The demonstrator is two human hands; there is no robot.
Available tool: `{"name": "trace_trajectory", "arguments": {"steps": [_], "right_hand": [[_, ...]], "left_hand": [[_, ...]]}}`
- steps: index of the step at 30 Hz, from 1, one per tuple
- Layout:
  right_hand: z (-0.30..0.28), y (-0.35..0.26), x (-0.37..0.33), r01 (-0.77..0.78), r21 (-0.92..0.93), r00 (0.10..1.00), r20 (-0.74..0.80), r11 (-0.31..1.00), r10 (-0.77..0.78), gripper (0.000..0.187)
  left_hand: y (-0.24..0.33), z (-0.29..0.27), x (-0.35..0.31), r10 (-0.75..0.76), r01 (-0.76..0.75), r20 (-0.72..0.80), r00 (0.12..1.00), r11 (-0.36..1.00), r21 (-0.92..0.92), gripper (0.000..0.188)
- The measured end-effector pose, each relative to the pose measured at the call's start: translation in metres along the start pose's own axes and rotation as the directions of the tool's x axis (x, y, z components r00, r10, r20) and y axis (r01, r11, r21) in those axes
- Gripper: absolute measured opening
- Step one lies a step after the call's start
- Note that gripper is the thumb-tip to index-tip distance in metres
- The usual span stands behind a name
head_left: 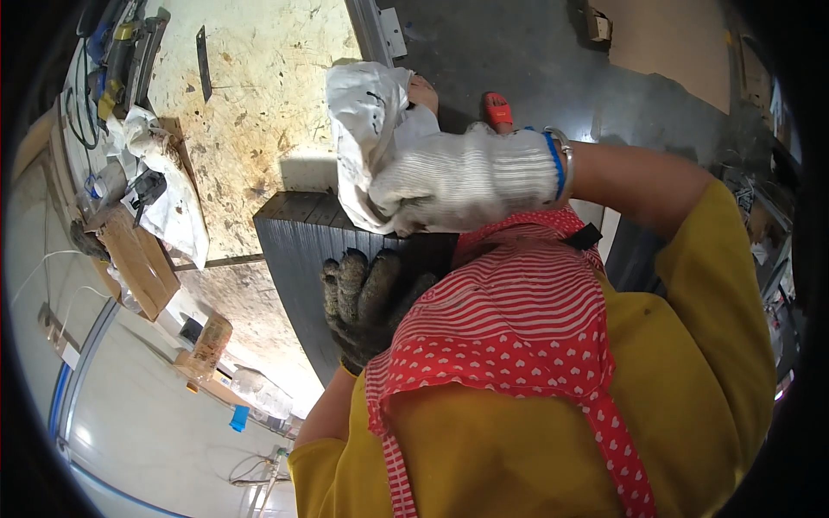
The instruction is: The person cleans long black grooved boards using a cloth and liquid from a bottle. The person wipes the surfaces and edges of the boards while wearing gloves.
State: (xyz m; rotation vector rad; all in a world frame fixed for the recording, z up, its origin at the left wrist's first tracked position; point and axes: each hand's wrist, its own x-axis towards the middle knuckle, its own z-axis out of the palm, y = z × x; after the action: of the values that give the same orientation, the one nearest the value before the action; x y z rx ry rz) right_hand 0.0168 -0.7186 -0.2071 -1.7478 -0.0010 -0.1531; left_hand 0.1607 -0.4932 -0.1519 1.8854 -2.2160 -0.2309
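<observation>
My left hand (pixel 367 302), in a dark, worn knit glove, lies with fingers spread on a black ridged slab or stack (pixel 298 259); I cannot tell if it is one piece or several. A white knit glove covers my right hand (pixel 432 194). Its fingers are closed on a crumpled white cloth (pixel 363 112) with dark marks. The cloth hangs over the far edge of the black stack, and its lower end touches the top near the fingers. The thumb of my left hand is partly hidden by my red apron (pixel 501 311).
A stained pale worktable (pixel 250 129) bears a thin dark metal strip (pixel 203 63). At the left lie tools with yellow-black grips (pixel 117 73), another white cloth (pixel 164 173) and a cardboard box (pixel 138 255). A red shoe (pixel 496 110) shows on the grey floor (pixel 518 52).
</observation>
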Motion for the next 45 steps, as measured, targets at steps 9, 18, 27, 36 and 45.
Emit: {"name": "trace_trajectory", "arguments": {"steps": [9, 18, 27, 36, 45], "right_hand": [[0.001, 0.015, 0.016, -0.094, -0.097, 0.963, 0.244, 0.991, 0.115, 0.016], [-0.015, 0.021, 0.000, -0.561, 0.002, 0.811, 0.201, 0.827, 0.550, 0.032], [0.010, 0.015, -0.013, -0.624, 0.527, 0.722, 0.105, 0.578, 0.684, 0.031], [0.014, -0.007, 0.097, -0.128, 0.309, 0.900, -0.363, 0.942, 0.241, 0.023], [0.065, 0.033, 0.083, -0.330, 0.891, 0.782, 0.073, 0.311, 0.618, 0.027]], "left_hand": [[0.003, 0.003, 0.001, -0.076, 0.075, -0.011, 0.997, 0.994, -0.077, 0.034], [-0.004, -0.003, -0.014, 0.012, -0.013, -0.042, 0.999, 1.000, -0.020, 0.035], [-0.044, -0.039, -0.026, -0.178, 0.180, -0.029, 0.984, 0.970, 0.163, 0.080], [-0.067, -0.009, -0.008, -0.721, 0.636, -0.006, 0.693, 0.615, -0.466, 0.074], [-0.058, -0.011, -0.009, -0.797, 0.709, 0.007, 0.604, 0.533, -0.462, 0.070]]}}
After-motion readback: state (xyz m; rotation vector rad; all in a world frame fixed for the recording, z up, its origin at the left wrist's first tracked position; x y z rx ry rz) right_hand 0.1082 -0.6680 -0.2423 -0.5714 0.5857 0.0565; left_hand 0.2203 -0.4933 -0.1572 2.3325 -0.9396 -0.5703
